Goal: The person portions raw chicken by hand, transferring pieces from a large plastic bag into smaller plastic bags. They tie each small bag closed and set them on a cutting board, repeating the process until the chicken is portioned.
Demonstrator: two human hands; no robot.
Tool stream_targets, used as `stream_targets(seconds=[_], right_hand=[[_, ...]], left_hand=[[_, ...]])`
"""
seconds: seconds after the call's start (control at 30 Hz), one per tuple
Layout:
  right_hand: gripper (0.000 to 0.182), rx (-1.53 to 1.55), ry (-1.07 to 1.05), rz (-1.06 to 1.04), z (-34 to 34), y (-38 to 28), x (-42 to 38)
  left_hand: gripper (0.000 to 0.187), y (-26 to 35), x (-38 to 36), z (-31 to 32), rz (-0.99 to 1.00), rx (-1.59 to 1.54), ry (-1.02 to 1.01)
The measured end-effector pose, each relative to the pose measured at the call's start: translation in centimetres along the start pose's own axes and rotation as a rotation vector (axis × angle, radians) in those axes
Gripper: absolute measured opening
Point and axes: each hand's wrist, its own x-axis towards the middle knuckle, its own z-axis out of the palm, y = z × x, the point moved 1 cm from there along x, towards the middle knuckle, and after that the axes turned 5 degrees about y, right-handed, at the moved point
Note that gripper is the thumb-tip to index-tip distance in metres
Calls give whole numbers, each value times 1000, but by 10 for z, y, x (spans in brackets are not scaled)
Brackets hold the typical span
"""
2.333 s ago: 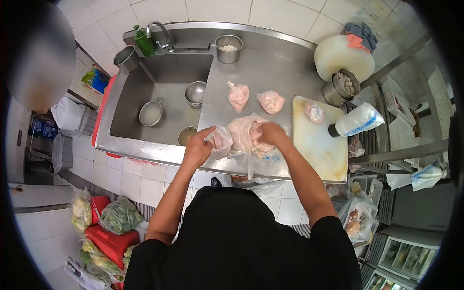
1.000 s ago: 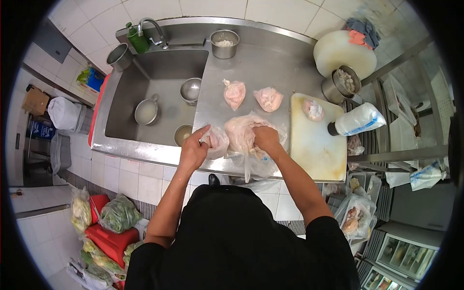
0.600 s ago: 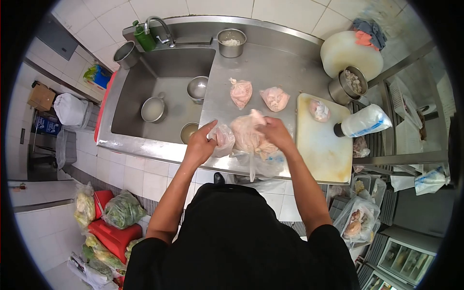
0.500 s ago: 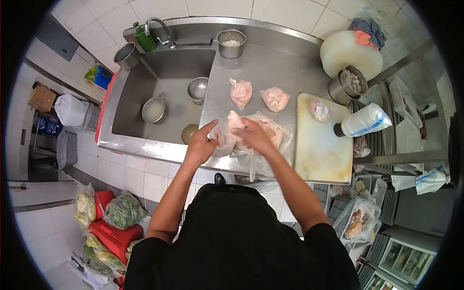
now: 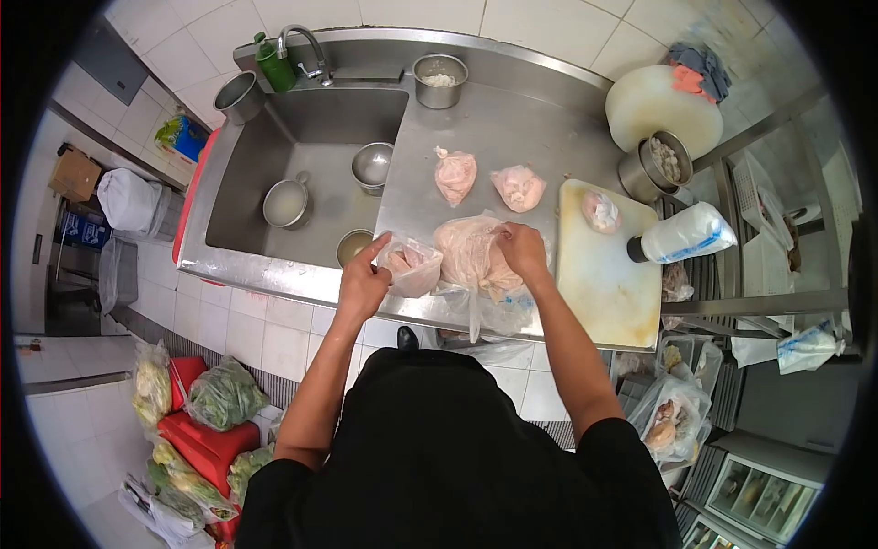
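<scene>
My left hand (image 5: 366, 279) holds the edge of a small clear bag (image 5: 412, 267) with pale pink meat pieces inside, near the counter's front edge. Just right of it lies a large clear bag (image 5: 465, 252) of pale meat. At that bag's right side is my right hand (image 5: 523, 249), its fingers closed on the plastic or something at its edge. Two knotted bags of meat, one on the left (image 5: 455, 176) and one on the right (image 5: 519, 188), rest behind on the steel counter.
A sink (image 5: 311, 174) with metal bowls is at left. On the right are a cutting board (image 5: 608, 284) with a small bag (image 5: 601, 212), a plastic-bag roll (image 5: 686, 233) and a metal pot (image 5: 640, 174). A bowl (image 5: 440, 82) stands at the back.
My right hand has moved right, from a piece of meat held above the bags to the large bag's right side. The small bag now hangs open beside my left hand, with meat visible inside.
</scene>
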Motion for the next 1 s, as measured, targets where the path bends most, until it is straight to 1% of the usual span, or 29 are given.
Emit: stream_targets(seconds=[0.07, 0.1, 0.13, 0.17, 0.2, 0.27, 0.33, 0.4, 0.47, 0.53, 0.57, 0.7, 0.8, 0.83, 0.87, 0.93, 1.0], right_hand=[[29, -207, -86, -31, 4, 9, 2], [32, -268, -52, -125, 9, 7, 2], [32, -267, -47, -129, 14, 6, 4], [31, -253, 36, -185, 19, 4, 4], [29, -238, 117, -240, 23, 1, 3], [27, -266, 109, -229, 30, -2, 8], [25, -294, 101, -214, 36, 1, 13], [31, -388, -33, -137, 39, 5, 23], [31, -409, -69, -139, 39, 9, 38], [32, -436, -100, -136, 27, 9, 41], [31, -400, -106, -103, 20, 11, 40], [29, -325, -151, -34, -18, 11, 28], [26, -369, -204, -49, -17, 22, 14], [26, -370, -199, -40, -15, 24, 8], [24, -408, -154, -78, -11, 24, 4], [22, -447, -108, -115, -6, 33, -1], [19, -204, 73, -239, -12, 39, -3]], left_hand=[[64, -3, 3, 6, 107, -64, 14], [64, 3, 2, 5, 113, -63, 13], [63, 10, 1, 3, 51, -15, -9], [61, 14, -1, 3, -16, 32, -31], [61, 14, -1, 4, -17, 33, -29], [61, 14, -2, 5, 28, -1, -8], [61, 17, -4, 4, 18, 7, -13], [61, 18, -5, 2, 6, 10, -7], [61, 16, -4, 1, -33, 59, -36], [61, 14, -5, 2, -2, 39, -20], [60, 13, -4, 2, 26, 17, -4], [61, 10, -3, 1, -25, 61, -31], [61, 11, 5, 7, 39, 47, -30], [61, 13, 6, 8, 18, 58, -45], [61, 15, 6, 9, -4, 70, -57], [61, 16, 7, 12, 21, 48, -61], [61, 13, 7, 13, 39, 26, -58]])
